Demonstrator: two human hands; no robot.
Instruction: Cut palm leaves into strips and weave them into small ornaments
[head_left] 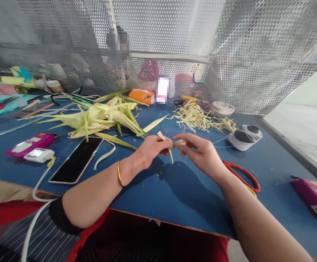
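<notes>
Over the middle of the blue table (147, 189), my left hand (154, 147) pinches a pale strip of corn husk (171, 155), one end pointing up and the other hanging below the fingers. My right hand (195, 147) has its thumb and forefinger closed on a short folded piece of husk (180, 142), close against the left fingertips. Whether the two pieces are joined is too small to tell. A pile of green-yellow corn husks (92, 116) lies beyond my left hand. Beyond my right hand is a heap of thin husk shreds (192, 116).
A dark-screened phone (78, 160) and a purple device (32, 143) lie at left. Red-handled scissors (242, 174) are partly under my right forearm. A spool of white thread (245, 137), a tape roll (222, 108) and another purple device (313, 198) are at right. Perforated mesh (163, 29) stands behind.
</notes>
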